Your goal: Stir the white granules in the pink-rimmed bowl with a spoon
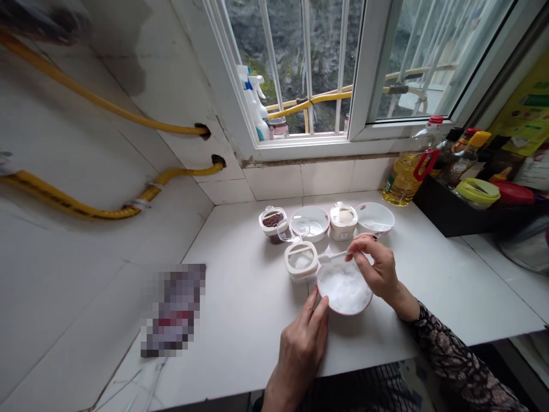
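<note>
A white bowl (346,294) with a pinkish rim stands on the counter, filled with a white powdery or grainy substance. My left hand (302,343) holds the bowl's near left edge with its fingertips. Between the thumb and fingers of my right hand (377,269) is a small white spoon (337,256), held level over the bowl's far side. Its head lies close to a lidded clear container (301,262) of white grains just left of the bowl. Whether the spoon carries anything I cannot tell.
Behind stand a container of dark reddish bits (273,222), a white bowl (315,223), a container of pale powder (343,220) and another bowl (377,214). An oil bottle (403,177) and a black condiment box (441,212) stand right. A blurred-out item (174,312) lies left.
</note>
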{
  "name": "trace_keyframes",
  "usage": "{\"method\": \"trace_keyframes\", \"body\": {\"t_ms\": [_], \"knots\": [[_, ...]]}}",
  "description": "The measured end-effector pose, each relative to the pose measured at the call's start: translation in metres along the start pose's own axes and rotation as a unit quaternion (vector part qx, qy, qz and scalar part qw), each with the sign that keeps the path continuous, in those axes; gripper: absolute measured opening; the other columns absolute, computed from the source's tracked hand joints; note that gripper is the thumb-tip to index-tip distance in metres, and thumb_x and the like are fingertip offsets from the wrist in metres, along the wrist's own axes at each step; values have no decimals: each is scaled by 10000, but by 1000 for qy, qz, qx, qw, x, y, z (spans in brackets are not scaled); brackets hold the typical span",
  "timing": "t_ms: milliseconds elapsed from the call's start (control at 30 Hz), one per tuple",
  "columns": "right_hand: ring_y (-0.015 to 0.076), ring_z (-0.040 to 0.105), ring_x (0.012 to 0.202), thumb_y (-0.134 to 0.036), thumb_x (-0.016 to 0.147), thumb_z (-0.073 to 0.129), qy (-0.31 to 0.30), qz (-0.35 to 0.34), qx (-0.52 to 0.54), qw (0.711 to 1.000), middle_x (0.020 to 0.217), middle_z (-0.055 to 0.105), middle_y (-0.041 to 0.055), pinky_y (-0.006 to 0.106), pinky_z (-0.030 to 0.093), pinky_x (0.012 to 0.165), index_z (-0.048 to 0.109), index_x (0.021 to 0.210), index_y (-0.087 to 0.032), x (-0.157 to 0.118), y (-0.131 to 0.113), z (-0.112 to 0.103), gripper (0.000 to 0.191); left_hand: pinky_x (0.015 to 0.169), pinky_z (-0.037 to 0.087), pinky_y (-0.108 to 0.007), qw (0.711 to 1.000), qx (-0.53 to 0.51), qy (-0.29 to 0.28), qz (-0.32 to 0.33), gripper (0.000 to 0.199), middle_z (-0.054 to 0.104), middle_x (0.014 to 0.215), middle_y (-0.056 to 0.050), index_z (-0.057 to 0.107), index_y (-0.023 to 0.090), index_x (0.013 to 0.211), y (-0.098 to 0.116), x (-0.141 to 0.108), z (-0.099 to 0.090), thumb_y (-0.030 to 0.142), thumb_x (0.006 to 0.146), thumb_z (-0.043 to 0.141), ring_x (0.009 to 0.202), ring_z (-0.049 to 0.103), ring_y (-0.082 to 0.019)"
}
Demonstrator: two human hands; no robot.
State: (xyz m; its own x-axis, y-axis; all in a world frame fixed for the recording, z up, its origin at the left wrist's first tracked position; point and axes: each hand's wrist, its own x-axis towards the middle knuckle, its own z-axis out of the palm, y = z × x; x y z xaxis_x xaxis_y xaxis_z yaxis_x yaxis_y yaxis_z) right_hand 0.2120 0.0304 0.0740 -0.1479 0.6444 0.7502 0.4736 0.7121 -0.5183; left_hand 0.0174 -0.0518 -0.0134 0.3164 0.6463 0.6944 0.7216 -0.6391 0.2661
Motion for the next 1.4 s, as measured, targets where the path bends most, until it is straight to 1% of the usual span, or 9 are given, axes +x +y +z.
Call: {"method": "trace_keyframes", "body": {"t_ms": [167, 333, 500, 633, 700, 800, 1167, 1267, 1400], "knots": [[148, 523, 552, -77, 793, 463, -69, -19, -62, 996, 590, 595, -32, 369, 465, 803, 565, 745, -220, -4, 11, 0, 182, 768, 610, -241, 1000, -3, -2, -3, 312, 628, 1300, -224, 557, 113, 1276, 0, 0, -1, 95, 983, 452, 1120, 684, -241], [145, 512, 557, -76, 782, 453, -148, -19, -54, 987, 613, 629, -23, 375, 453, 846, 561, 748, -215, -9, 14, 10, 180, 792, 608, -247, 1000, -11, -8, -6, 332, 625, 1308, -216, 544, 118, 1297, 0, 0, -1, 88, 981, 445, 1143, 671, -238], [196, 606, 712, -118, 772, 465, -130, 145, 18, 981, 581, 656, -1, 340, 466, 777, 576, 684, -223, -7, 11, 8, 176, 804, 606, -240, 1000, -11, 0, -3, 333, 626, 1308, -215, 557, 110, 1287, 0, -1, 1, 82, 968, 466, 1141, 672, -246], [153, 580, 528, -176, 738, 481, -111, 298, 142, 937, 504, 629, -23, 284, 466, 613, 593, 680, -204, -2, 11, 3, 129, 817, 606, -243, 1000, -18, -4, -10, 366, 616, 1334, -187, 538, 143, 1318, 0, -1, 1, 86, 964, 464, 1148, 668, -239], [142, 573, 490, -202, 715, 495, -100, 342, 197, 913, 490, 623, -27, 267, 459, 566, 599, 677, -195, 0, 11, 2, 111, 812, 608, -242, 1000, -18, -8, -14, 385, 611, 1343, -180, 524, 157, 1336, 0, -1, 0, 82, 963, 463, 1151, 667, -234], [138, 569, 482, -222, 687, 521, -86, 368, 237, 895, 480, 627, -22, 267, 460, 565, 606, 660, -190, 2, 12, 2, 95, 818, 607, -242, 1000, -16, -10, -14, 367, 606, 1345, -189, 534, 144, 1320, 0, 0, -1, 81, 966, 463, 1149, 668, -233], [142, 572, 488, -206, 696, 540, -76, 384, 274, 879, 481, 621, -16, 283, 477, 589, 614, 674, -177, 2, 21, 2, 82, 803, 603, -234, 1000, -8, -5, -4, 332, 621, 1318, -210, 549, 112, 1284, 1, 1, -1, 74, 968, 457, 1147, 669, -239], [155, 618, 550, -235, 770, 556, -40, 342, 261, 902, 549, 643, -12, 301, 507, 642, 611, 745, -180, 2, 18, 5, 82, 795, 605, -231, 1000, -6, -4, -5, 330, 617, 1321, -215, 546, 117, 1283, 1, 1, 0, 75, 969, 454, 1146, 669, -239], [183, 686, 725, -244, 913, 524, 12, 205, 162, 965, 757, 703, 25, 329, 532, 715, 591, 908, -204, 1, 5, 13, 78, 799, 611, -240, 1000, -7, -4, -3, 371, 622, 1320, -199, 522, 134, 1323, 0, 0, 0, 74, 962, 459, 1158, 662, -246]]}}
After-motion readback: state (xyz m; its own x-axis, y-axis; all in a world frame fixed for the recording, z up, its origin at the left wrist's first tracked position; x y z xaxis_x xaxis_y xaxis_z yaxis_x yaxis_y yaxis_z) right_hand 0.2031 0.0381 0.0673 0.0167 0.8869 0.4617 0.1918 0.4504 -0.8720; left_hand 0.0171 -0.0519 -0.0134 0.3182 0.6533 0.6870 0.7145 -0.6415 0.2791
